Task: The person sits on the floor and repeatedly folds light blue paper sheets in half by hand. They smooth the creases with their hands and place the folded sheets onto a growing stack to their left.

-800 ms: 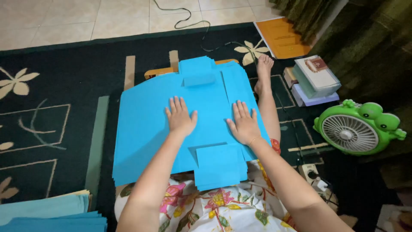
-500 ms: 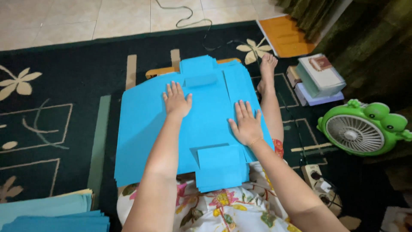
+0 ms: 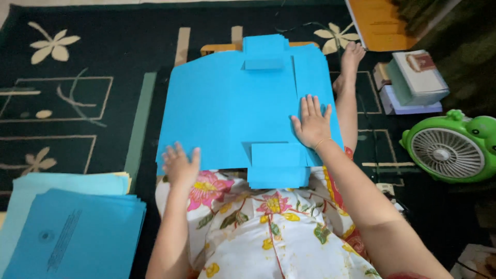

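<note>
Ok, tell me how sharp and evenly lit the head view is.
Head view: soft, even light on the blue sheet, no glare; left hand slightly motion-blurred, right hand sharper; the fan and right edge fall darker; straight lines bow a little toward the borders.

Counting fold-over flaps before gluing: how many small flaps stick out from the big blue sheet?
2: one flap at the far edge, one flap at the near edge by the lap. Others may be hidden.
</note>
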